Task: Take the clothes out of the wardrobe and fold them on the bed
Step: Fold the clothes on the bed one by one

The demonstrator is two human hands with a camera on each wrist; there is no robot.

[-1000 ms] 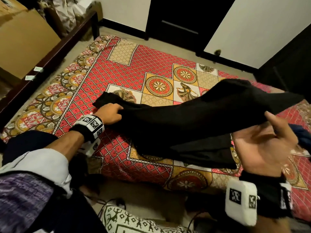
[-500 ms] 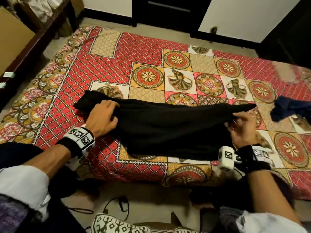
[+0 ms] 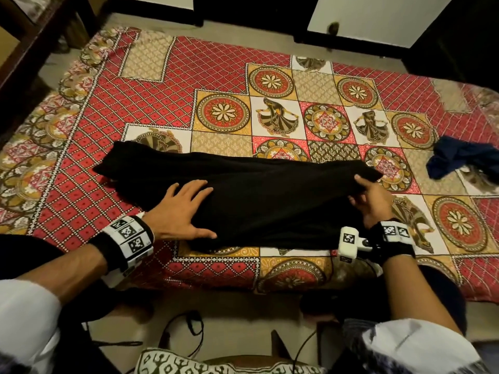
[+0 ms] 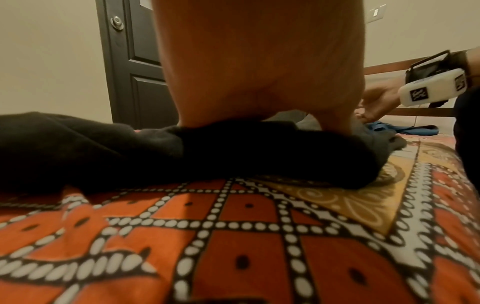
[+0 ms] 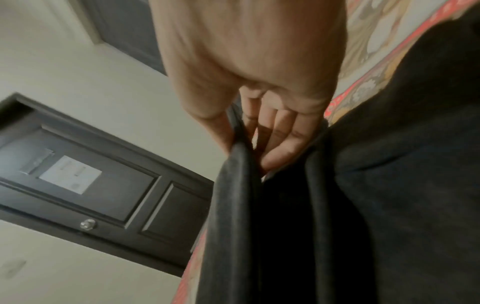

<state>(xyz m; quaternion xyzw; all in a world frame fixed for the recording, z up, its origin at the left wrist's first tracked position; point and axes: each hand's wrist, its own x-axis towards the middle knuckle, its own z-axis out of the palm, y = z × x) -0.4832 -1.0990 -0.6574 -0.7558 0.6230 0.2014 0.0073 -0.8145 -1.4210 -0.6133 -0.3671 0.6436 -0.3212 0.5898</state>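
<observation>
A black garment (image 3: 256,195) lies lengthwise across the near part of the bed (image 3: 189,76), which has a red and yellow patterned cover. My left hand (image 3: 186,209) lies flat on the garment's left half, fingers straight and spread. My right hand (image 3: 370,195) pinches the garment's right end, thumb on top and fingers curled under the edge. The right wrist view shows the fingers (image 5: 275,142) tucked between dark folds of the black garment (image 5: 389,185). In the left wrist view the black garment (image 4: 233,152) bunches under my palm.
A dark blue garment (image 3: 459,157) lies crumpled at the bed's right side. A dark door (image 3: 243,9) and white panel stand behind the bed. Cables (image 3: 189,333) and a patterned cushion (image 3: 216,363) lie on the floor at my feet. Dark wooden furniture (image 3: 27,49) stands on the left.
The garment's right end came down from the air onto the bed. My left hand opened from a curled grip and now lies flat further right on the cloth.
</observation>
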